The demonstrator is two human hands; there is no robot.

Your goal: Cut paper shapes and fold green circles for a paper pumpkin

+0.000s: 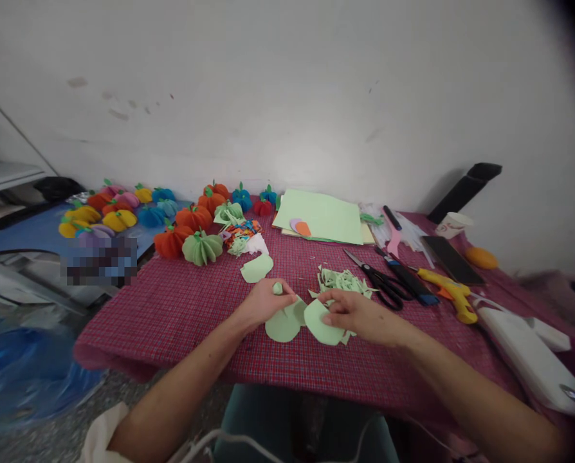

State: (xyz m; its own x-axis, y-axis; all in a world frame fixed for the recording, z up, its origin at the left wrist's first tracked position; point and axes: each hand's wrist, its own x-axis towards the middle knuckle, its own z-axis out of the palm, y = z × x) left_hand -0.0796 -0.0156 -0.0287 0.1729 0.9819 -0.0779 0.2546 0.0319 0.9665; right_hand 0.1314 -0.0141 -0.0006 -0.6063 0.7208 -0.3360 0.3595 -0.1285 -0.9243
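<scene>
Over the front of the checked cloth, my left hand [262,303] pinches a pale green rounded paper piece [282,328] between thumb and fingers. Beside it, my right hand [362,315] grips another pale green paper piece [320,326], its curved edge facing down. The two papers are close together; whether they are joined I cannot tell. Just behind my right hand lies a heap of green paper scraps [345,281]. A loose green paper piece [257,268] rests on the cloth behind my left hand. Black-handled scissors [381,280] lie right of the scraps.
Several paper pumpkins [193,218] stand at the back left, more on a blue table [145,247]. Green paper sheets [321,215] lie at the back. To the right are a cutter [413,280], a yellow glue gun [449,289], a phone [451,259] and a paper cup [454,225].
</scene>
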